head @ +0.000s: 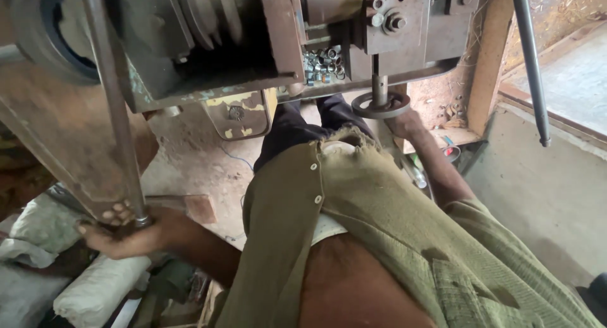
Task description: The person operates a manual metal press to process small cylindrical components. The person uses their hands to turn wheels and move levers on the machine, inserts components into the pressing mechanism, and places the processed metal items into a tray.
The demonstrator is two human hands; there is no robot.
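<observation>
- While wrapped shut around the lower end of a long steel lever rod (114,107), left hand (123,230) with a closed grip, fingers (120,212) curled over the rod where it meets a small collar.
- Reaching up under the machine, right hand (404,122) pressed against the rim of a small dark handwheel (379,105); cannot tell how far that grip closes, fingers mostly hidden behind the wheel.
- Handwheel mounted on a short vertical shaft (379,85) below a bolted steel block (395,18) of the machine (208,43).
- Just left of the shaft, a recess in the machine frame holding a heap of small shiny metal pieces (325,64), loosely piled.
- Above the left hand, a broad rusty brown plate (57,132) slanting down, rod running across its face.
- Olive-green buttoned shirt (379,220), worn and frayed at the hem, open over the belly; dark trousers (297,122) below.
- White filled sacks (95,290) stacked at the lower left, near the left hand.
- Dusty earthen floor (196,157) beneath, a reddish brick (200,208) lying on it.
- At right, a second dark rod (531,69) hanging free, a pale plastered wall (544,189) and a wooden post (487,56).
</observation>
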